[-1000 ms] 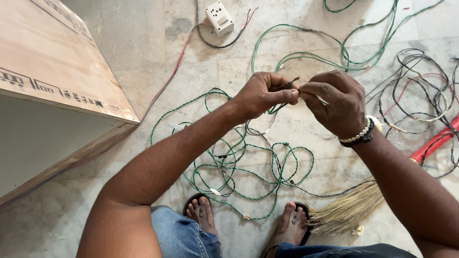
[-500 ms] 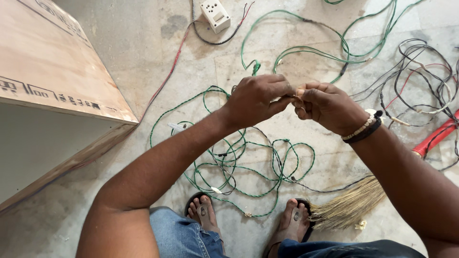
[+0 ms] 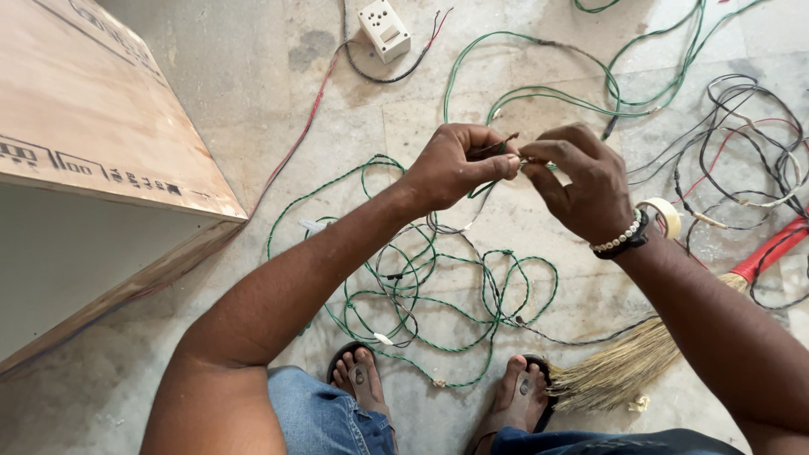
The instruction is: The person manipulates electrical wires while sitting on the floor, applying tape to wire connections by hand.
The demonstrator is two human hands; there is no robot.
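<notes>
Fingertips of the left hand (image 3: 459,164) and right hand (image 3: 581,181) are pinched together on a thin green twisted wire (image 3: 506,152). Below the grip, the wire's loose coils (image 3: 438,286) are spread across the grey stone floor (image 3: 253,76), and a roll of pale tape (image 3: 666,215) lies just right of it.

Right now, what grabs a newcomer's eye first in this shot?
Mid-frame, the left hand and right hand meet, each with a pinch grip on wire ends between the fingertips. Below them a tangle of green wire sprawls over the stone floor, reaching the sandalled feet. A plywood cabinet fills the left side, a white socket box lies at top centre, and a broom lies lower right.
</notes>
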